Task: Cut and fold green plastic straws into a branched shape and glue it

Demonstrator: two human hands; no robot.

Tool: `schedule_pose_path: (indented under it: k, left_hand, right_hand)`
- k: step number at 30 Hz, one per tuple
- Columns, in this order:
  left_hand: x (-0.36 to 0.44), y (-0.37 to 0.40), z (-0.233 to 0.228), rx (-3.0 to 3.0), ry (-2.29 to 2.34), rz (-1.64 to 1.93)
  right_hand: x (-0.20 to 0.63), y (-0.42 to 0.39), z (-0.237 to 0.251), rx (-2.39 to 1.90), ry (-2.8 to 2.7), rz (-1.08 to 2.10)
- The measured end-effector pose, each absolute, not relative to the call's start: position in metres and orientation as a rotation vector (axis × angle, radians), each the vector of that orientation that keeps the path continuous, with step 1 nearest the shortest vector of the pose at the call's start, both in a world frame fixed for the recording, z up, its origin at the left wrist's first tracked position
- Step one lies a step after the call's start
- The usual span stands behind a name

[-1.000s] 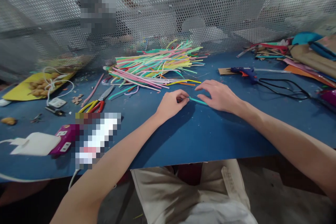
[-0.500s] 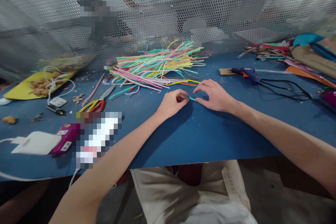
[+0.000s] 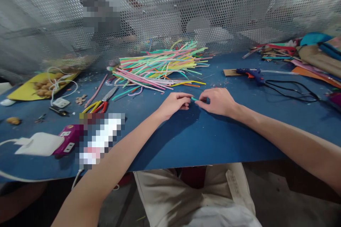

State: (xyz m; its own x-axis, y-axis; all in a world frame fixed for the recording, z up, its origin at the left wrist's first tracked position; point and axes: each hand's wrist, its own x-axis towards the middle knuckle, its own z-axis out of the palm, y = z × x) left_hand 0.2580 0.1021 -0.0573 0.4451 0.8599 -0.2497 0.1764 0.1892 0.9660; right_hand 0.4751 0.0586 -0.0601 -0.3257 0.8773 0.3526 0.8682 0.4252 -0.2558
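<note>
Between my two hands is a short green pipe cleaner (image 3: pixel 194 99), held just above the blue table (image 3: pixel 165 142). My left hand (image 3: pixel 176 104) pinches its left end with thumb and forefinger. At the other end, the closed thumb and fingers of my right hand (image 3: pixel 217 101) grip it; part of it is hidden there. Just beyond the hands lies a loose heap of pipe cleaners (image 3: pixel 160 64) in pink, green, yellow and white. Pliers (image 3: pixel 99 103) with one yellow and one red handle lie left of my left hand.
A glue gun (image 3: pixel 252 74) with a black cord lies at the right. On the left are a phone (image 3: pixel 102 142), a purple power strip (image 3: pixel 69 140) with a white charger (image 3: pixel 41 144), and a yellow sheet (image 3: pixel 23 90) bearing brown lumps. A perforated metal screen (image 3: pixel 154 10) stands behind.
The fingers of my right hand have curled in and closed on the green pipe cleaner. My left hand has turned slightly, its fingers still at the left end.
</note>
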Motion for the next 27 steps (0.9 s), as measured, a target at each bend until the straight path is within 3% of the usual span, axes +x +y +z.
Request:
schedule_pose_path:
  k: [4,15,27]
  left_hand:
    - [0.258,0.098,-0.053,1.172,0.952,0.684]
    - [0.263,0.086,-0.050,1.236,0.899,0.719]
    - [0.265,0.079,-0.049,1.380,0.895,0.790]
  right_hand:
    - [0.482,0.055,-0.045,-1.555,-2.115,0.207]
    - [0.485,0.058,-0.046,-1.303,-1.665,1.378]
    - [0.472,0.057,-0.054,-1.209,-1.313,1.450]
